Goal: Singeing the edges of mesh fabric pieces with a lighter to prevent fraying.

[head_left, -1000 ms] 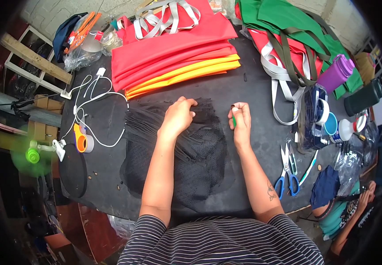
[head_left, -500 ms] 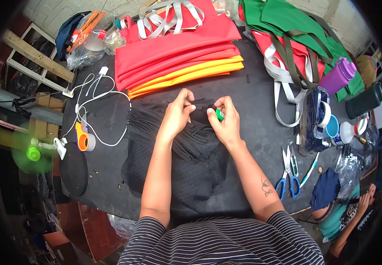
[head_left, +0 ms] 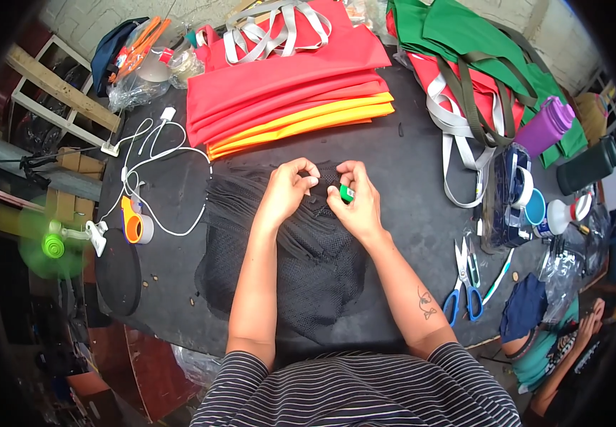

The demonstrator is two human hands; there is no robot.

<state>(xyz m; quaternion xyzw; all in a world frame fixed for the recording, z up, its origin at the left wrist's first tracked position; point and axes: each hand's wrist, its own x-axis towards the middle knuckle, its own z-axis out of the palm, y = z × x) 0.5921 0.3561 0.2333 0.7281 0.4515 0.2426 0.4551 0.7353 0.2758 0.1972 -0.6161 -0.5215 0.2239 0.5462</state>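
Black mesh fabric lies bunched on a dark worktop, and both hands meet at its upper edge. The left hand has its fingers curled and pinching a fold of the mesh. The right hand also has its fingers curled onto the fabric, and it grips a small green object against the palm; what kind of object it is cannot be told.

Just beyond the fingers lies a stack of folded red, orange and yellow cloth bags with grey straps. Farther to the right of the fingers are green bags with olive straps, a purple bottle and a dark green cylinder. Near the right forearm lie blue-handled scissors. Left of the fingers sit white cables, an orange tape dispenser and a clear plastic bag.

The room beyond the worktop's left edge is cluttered, with a wooden frame and a small green fan. A pale brick wall runs behind. At lower right another person's arm shows.
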